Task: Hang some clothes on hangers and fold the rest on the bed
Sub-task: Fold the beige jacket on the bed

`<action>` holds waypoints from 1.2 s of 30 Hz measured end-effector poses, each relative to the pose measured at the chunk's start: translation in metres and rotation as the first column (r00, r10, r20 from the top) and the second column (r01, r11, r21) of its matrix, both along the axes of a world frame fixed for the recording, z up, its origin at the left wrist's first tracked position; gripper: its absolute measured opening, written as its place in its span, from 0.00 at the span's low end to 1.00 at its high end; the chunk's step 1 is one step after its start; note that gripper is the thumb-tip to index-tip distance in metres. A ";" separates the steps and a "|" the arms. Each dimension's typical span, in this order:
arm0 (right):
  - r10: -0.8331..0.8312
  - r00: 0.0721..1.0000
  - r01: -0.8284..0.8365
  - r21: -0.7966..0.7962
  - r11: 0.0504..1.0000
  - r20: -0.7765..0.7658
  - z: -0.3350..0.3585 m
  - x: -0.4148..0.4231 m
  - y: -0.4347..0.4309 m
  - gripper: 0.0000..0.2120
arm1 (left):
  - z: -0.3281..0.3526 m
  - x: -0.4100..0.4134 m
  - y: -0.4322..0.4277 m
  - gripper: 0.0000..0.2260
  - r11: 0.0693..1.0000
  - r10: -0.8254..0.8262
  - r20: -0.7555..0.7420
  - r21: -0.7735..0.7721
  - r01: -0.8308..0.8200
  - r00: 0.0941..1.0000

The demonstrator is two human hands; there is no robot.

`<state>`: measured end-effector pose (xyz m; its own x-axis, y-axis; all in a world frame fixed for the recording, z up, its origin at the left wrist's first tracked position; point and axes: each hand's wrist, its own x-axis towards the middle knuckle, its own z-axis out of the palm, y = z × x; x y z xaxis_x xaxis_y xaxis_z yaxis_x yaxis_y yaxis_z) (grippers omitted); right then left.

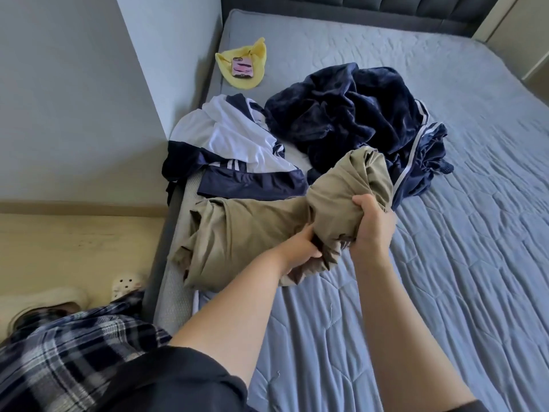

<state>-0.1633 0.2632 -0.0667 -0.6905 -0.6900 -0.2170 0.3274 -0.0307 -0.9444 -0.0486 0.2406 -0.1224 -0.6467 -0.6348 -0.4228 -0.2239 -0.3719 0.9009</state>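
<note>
On the near left side of the bed [445, 263], both hands hold a crumpled khaki garment [252, 230] just above the blue quilted cover. The left hand [300, 251] grips the garment's near edge, fingers curled tight into a bunch of folds. The right hand [371, 224] is clamped over a rounded wad of the same cloth just beside it, fingers wrapped round the far side and mostly hidden. The rest of the garment trails to the left, its end lying at the mattress edge.

Behind it, a white and navy jersey [231, 138] with striped trim lies spread at the left edge of the bed. A heap of dark navy clothes [341, 114] sits just to the right of the jersey, touching the khaki wad. Farther back, near the wall, a phone [242, 67] in a pink case rests on a yellow cloth [252, 52]. A dark padded headboard [356, 13] runs along the far end. Below left, plaid trousers [59, 352] and a pale clog [127, 283] show above the wooden floor [74, 242].
</note>
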 end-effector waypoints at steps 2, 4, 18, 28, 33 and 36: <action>0.028 0.998 -0.027 0.019 0.999 -0.057 0.004 -0.002 0.002 0.06 | 0.004 0.009 0.002 0.32 0.969 0.155 -0.205 0.222 -0.108 0.966; 0.108 0.992 -0.107 0.011 0.994 -0.072 0.005 0.003 0.003 0.08 | 0.000 0.031 -0.001 0.28 0.923 0.286 -0.214 0.325 -0.208 0.934; 0.905 0.313 -0.785 0.457 0.418 -0.289 -0.025 0.121 -0.011 0.17 | 0.001 0.174 -0.039 0.31 0.566 0.765 0.119 0.343 -0.749 0.633; 0.883 0.243 -0.688 0.571 0.448 -0.401 -0.035 0.123 -0.018 0.17 | 0.017 0.175 -0.041 0.22 0.832 0.513 0.387 -0.007 -0.554 0.766; 0.705 0.321 -0.365 0.604 0.709 -0.633 -0.043 0.113 -0.023 0.18 | 0.002 0.173 -0.034 0.17 0.765 0.608 0.375 -0.040 -0.643 0.700; 0.699 0.130 -0.290 0.647 0.705 -0.703 -0.058 0.110 -0.022 0.17 | -0.009 0.170 -0.033 0.20 0.786 0.603 0.425 -0.167 -0.596 0.676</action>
